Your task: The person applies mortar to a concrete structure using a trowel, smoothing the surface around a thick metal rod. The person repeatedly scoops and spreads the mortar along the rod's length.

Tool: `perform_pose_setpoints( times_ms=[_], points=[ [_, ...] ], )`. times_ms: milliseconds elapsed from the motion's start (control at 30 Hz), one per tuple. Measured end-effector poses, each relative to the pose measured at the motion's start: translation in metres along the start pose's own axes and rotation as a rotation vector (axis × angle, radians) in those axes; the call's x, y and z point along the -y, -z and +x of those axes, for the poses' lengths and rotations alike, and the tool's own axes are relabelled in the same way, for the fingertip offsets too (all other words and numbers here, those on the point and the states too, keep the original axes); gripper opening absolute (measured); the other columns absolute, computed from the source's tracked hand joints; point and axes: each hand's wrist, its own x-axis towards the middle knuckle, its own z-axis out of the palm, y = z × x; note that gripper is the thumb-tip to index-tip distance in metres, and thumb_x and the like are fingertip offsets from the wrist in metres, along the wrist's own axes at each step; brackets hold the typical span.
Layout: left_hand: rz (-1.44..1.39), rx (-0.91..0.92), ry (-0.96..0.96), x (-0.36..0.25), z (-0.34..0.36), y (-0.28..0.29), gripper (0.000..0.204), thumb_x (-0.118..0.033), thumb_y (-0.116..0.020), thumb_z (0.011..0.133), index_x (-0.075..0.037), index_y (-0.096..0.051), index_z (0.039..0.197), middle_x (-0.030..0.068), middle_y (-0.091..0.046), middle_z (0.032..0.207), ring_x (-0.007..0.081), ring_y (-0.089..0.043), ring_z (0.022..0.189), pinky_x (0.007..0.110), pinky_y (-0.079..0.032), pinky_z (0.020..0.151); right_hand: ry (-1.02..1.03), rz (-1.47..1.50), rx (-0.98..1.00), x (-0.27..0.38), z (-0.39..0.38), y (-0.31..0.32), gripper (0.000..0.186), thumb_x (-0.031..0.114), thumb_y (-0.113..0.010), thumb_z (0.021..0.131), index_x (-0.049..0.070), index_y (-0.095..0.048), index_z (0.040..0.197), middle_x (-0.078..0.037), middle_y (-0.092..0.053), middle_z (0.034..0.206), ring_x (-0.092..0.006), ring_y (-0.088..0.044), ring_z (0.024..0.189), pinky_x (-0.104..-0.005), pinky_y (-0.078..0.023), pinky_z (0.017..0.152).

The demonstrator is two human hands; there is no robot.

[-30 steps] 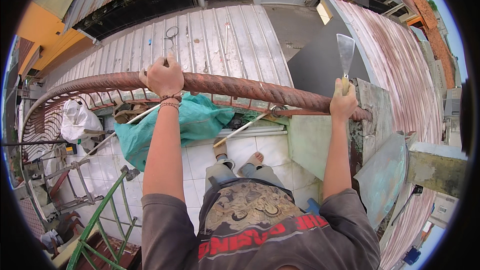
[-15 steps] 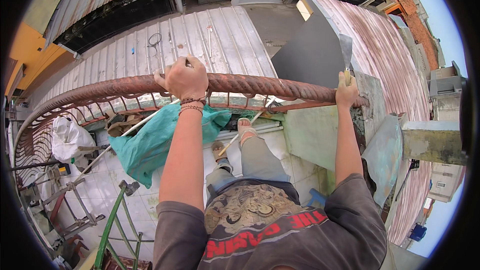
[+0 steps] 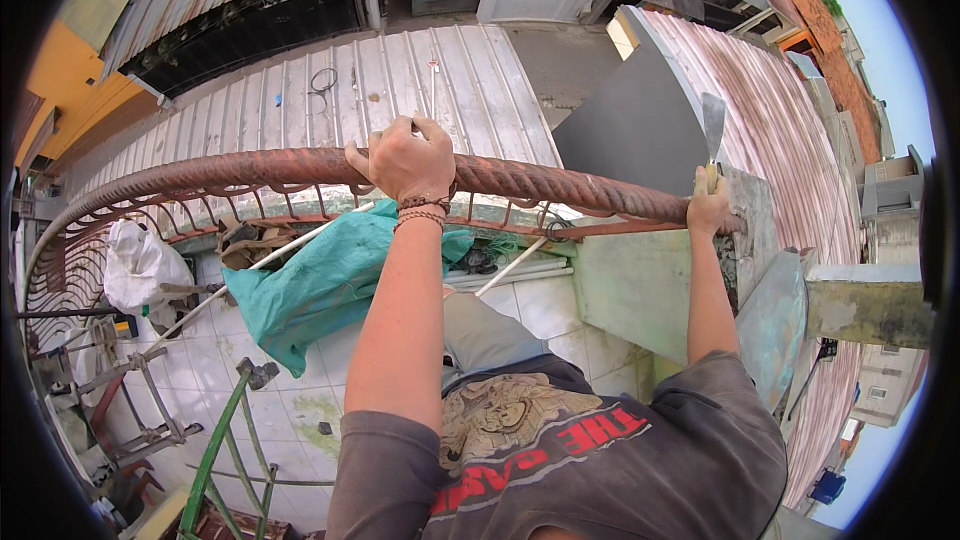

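My left hand (image 3: pixel 408 158) is closed over the top of a thick, rusty, spiral-patterned railing (image 3: pixel 540 181), fingers curled and braided bracelets at the wrist. Farther right, near where the railing meets a weathered concrete post (image 3: pixel 752 260), my right hand (image 3: pixel 708 202) grips the pale handle of a metal scraper (image 3: pixel 713 122) and rests against the rail. The scraper's wide blade points up above the railing. Below the rail, beside my left forearm, lies a crumpled teal tarp (image 3: pixel 300 295).
Corrugated roofing (image 3: pixel 470 90) lies beyond the railing, with pinkish roofing (image 3: pixel 780 150) at right. The tiled floor (image 3: pixel 320 420) below holds a white sack (image 3: pixel 140 270), pale pipes (image 3: pixel 520 273) and a green metal frame (image 3: pixel 215 445). A concrete ledge (image 3: pixel 860 305) juts at right.
My left hand has moved rightward along the railing, and my right hand sits slightly farther right with the scraper. My legs have shifted and are now mostly hidden behind my body and arm.
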Motion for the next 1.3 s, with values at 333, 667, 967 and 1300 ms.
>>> perform_pose_setpoints(
  times_ms=[333, 667, 967, 1300],
  points=[
    [-0.023, 0.049, 0.021, 0.003, -0.001, -0.004, 0.026, -0.026, -0.059, 0.084, -0.007, -0.072, 0.073, 0.0116, -0.067, 0.067, 0.0247, -0.064, 0.076, 0.049, -0.027, 0.108, -0.009, -0.095, 0.012, -0.006, 0.005, -0.003, 0.04, 0.042, -0.065, 0.088, 0.004, -0.068, 0.101, -0.017, -0.069, 0.088, -0.0348, -0.066, 0.085, -0.0449, -0.049, 0.077],
    [-0.034, -0.043, -0.02, 0.005, -0.001, -0.005, 0.024, -0.023, -0.06, 0.082, -0.007, -0.07, 0.068, 0.0099, -0.065, 0.063, 0.0263, -0.063, 0.072, 0.054, -0.029, 0.106, -0.03, -0.007, 0.022, 0.006, 0.002, 0.0, 0.038, 0.04, -0.064, 0.088, 0.003, -0.068, 0.097, -0.016, -0.068, 0.084, -0.0314, -0.066, 0.08, -0.0421, -0.048, 0.074],
    [0.055, 0.023, 0.004, 0.005, -0.001, -0.007, 0.028, -0.028, -0.057, 0.085, -0.008, -0.075, 0.076, 0.0145, -0.07, 0.071, 0.0269, -0.065, 0.069, 0.046, -0.03, 0.108, -0.039, 0.006, -0.005, 0.002, 0.002, 0.001, 0.038, 0.04, -0.066, 0.087, 0.003, -0.068, 0.093, -0.015, -0.068, 0.079, -0.0314, -0.065, 0.075, -0.0417, -0.049, 0.071],
    [0.084, 0.036, 0.03, 0.003, -0.002, -0.007, 0.031, -0.033, -0.056, 0.085, -0.01, -0.076, 0.082, 0.0167, -0.07, 0.075, 0.0281, -0.067, 0.077, 0.044, -0.029, 0.109, -0.061, 0.034, -0.017, 0.002, 0.002, 0.0, 0.04, 0.043, -0.067, 0.085, 0.004, -0.069, 0.095, -0.018, -0.07, 0.083, -0.0357, -0.067, 0.079, -0.044, -0.05, 0.073]
  ],
)
